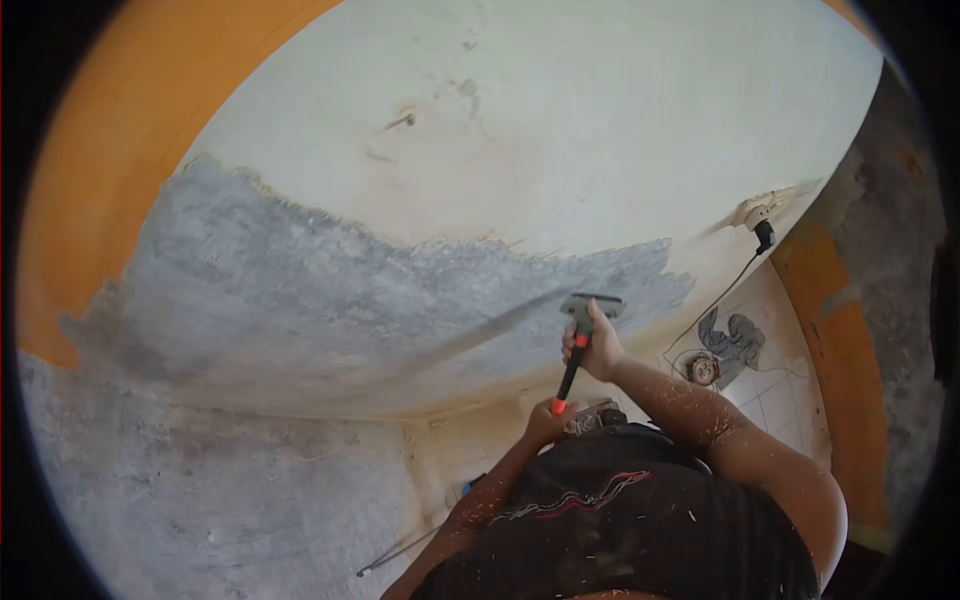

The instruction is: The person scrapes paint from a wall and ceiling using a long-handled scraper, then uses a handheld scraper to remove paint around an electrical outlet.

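Both my hands are wrapped round a long-handled scraper (pixel 570 377), black with orange-red bands and a wide greyish head. My right hand (pixel 600 345) grips it high up, just below the head, with the thumb along the head. Lower down, my left hand (pixel 547 424) closes on the orange-red end of the handle. The head is at the lower right part of a scraped grey patch (pixel 330 280) on the wall; whether the blade touches cannot be made out. Above this patch lies pale painted wall (pixel 620 130) with a ragged edge between them.
A black plug (pixel 764 235) sits in a wall socket (pixel 755 212) at the right, its cord hanging down. On the tiled floor (pixel 775 400) lie a grey cloth (pixel 735 338) and a round object (pixel 703 369). Orange paint (pixel 95 190) borders the wall. Small flakes cover my arms and dark shirt.
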`<action>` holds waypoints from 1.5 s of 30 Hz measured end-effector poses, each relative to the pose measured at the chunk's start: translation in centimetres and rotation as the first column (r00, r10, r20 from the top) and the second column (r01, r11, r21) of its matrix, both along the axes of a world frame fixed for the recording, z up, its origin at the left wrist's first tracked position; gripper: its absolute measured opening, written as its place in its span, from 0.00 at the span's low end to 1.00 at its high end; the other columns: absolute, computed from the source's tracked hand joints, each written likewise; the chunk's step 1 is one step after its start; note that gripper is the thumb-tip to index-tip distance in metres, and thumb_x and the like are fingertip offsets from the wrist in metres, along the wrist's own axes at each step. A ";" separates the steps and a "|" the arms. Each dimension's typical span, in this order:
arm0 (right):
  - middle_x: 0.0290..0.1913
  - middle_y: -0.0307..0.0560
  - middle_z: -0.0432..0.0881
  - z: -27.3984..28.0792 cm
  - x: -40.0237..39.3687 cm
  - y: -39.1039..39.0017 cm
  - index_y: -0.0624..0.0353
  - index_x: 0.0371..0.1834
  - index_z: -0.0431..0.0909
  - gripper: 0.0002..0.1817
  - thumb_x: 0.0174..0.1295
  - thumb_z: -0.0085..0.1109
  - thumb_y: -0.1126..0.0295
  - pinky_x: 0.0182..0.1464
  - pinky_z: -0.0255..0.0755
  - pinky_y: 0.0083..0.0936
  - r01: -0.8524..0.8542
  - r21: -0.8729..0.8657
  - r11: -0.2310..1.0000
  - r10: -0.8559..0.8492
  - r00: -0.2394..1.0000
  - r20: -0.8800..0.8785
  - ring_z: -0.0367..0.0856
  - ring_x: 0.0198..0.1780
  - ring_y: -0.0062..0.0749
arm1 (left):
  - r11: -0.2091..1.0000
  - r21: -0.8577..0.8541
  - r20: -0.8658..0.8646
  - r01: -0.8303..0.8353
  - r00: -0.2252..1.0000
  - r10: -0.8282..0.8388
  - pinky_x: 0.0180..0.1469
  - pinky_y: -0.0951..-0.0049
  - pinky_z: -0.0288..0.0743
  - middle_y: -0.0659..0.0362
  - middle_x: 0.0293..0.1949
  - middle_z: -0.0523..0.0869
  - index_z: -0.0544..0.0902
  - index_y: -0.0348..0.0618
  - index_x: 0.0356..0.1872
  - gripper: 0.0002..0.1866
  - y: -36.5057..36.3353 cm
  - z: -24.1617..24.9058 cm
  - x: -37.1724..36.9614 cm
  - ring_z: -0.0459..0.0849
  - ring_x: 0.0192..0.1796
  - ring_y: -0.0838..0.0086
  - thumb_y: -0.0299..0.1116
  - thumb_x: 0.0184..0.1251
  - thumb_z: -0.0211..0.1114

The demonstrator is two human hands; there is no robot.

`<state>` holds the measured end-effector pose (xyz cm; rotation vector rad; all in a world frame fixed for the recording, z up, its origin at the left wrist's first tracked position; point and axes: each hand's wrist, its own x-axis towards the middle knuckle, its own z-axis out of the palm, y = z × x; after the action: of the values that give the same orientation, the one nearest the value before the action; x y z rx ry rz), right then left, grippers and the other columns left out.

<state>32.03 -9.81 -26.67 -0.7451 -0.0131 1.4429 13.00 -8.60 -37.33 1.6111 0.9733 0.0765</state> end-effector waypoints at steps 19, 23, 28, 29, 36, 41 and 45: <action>0.09 0.32 0.56 1.0 2.7 0.6 0.48 0.15 0.58 0.29 0.58 0.44 0.36 0.12 0.56 0.22 0.184 -0.245 0.952 -0.071 0.910 0.407 0.57 0.08 0.20 | 0.990 -0.091 0.001 0.107 0.994 -0.108 0.22 0.66 0.64 0.59 0.11 0.74 0.74 0.38 0.13 0.25 -2.5 1.0 7.1 0.75 0.16 0.73 0.49 0.62 0.57; 0.10 0.30 0.54 4.1 4.2 1.5 0.48 0.15 0.57 0.28 0.58 0.46 0.37 0.11 0.54 0.21 0.111 -0.170 0.979 -0.032 0.912 0.408 0.55 0.08 0.19 | 0.986 -0.159 0.021 0.040 0.999 -0.037 0.21 0.69 0.64 0.60 0.11 0.74 0.75 0.39 0.16 0.22 -1.3 1.1 8.7 0.74 0.16 0.77 0.46 0.62 0.57; 0.08 0.33 0.52 0.7 3.2 0.2 0.45 0.10 0.52 0.32 0.56 0.44 0.33 0.11 0.52 0.24 0.172 -0.296 0.940 -0.039 0.912 0.408 0.53 0.06 0.23 | 0.985 -0.145 -0.004 0.097 0.995 -0.098 0.23 0.66 0.64 0.60 0.11 0.74 0.74 0.37 0.16 0.22 -4.0 -2.4 7.1 0.75 0.19 0.74 0.45 0.62 0.56; 0.08 0.33 0.53 -0.5 2.7 -0.2 0.45 0.10 0.53 0.31 0.56 0.44 0.33 0.10 0.53 0.25 0.179 -0.329 0.927 -0.029 0.910 0.415 0.54 0.06 0.23 | 0.987 -0.128 0.051 0.100 0.994 -0.094 0.22 0.65 0.65 0.59 0.11 0.74 0.75 0.37 0.16 0.23 -4.5 -2.7 6.3 0.76 0.17 0.71 0.46 0.62 0.56; 0.10 0.30 0.54 7.3 4.3 2.4 0.49 0.15 0.58 0.27 0.62 0.43 0.41 0.11 0.53 0.19 0.105 -0.031 0.994 -0.082 0.899 0.430 0.56 0.09 0.18 | 0.999 -0.028 0.071 0.015 0.997 -0.013 0.22 0.67 0.63 0.60 0.11 0.72 0.74 0.37 0.16 0.21 0.8 5.4 10.0 0.72 0.17 0.76 0.43 0.61 0.58; 0.08 0.34 0.55 2.7 2.9 1.3 0.48 0.12 0.56 0.31 0.59 0.40 0.35 0.11 0.51 0.23 0.149 -0.251 0.957 -0.005 0.868 0.497 0.55 0.07 0.22 | 0.992 -0.126 -0.035 0.030 0.999 -0.035 0.23 0.66 0.63 0.60 0.11 0.70 0.73 0.37 0.15 0.21 -3.1 1.3 7.6 0.71 0.18 0.76 0.43 0.61 0.58; 0.09 0.35 0.56 2.5 2.2 1.3 0.48 0.12 0.56 0.30 0.59 0.41 0.35 0.11 0.53 0.24 0.154 -0.267 0.951 -0.003 0.871 0.491 0.55 0.07 0.23 | 0.973 -0.230 0.007 -0.008 1.000 0.010 0.23 0.65 0.63 0.60 0.11 0.71 0.73 0.37 0.16 0.21 -3.7 -1.1 7.2 0.70 0.17 0.75 0.44 0.61 0.57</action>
<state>34.20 -8.49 -24.16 -1.3350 -0.1539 1.1554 20.16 -12.29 -38.48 1.3929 0.9468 -0.0229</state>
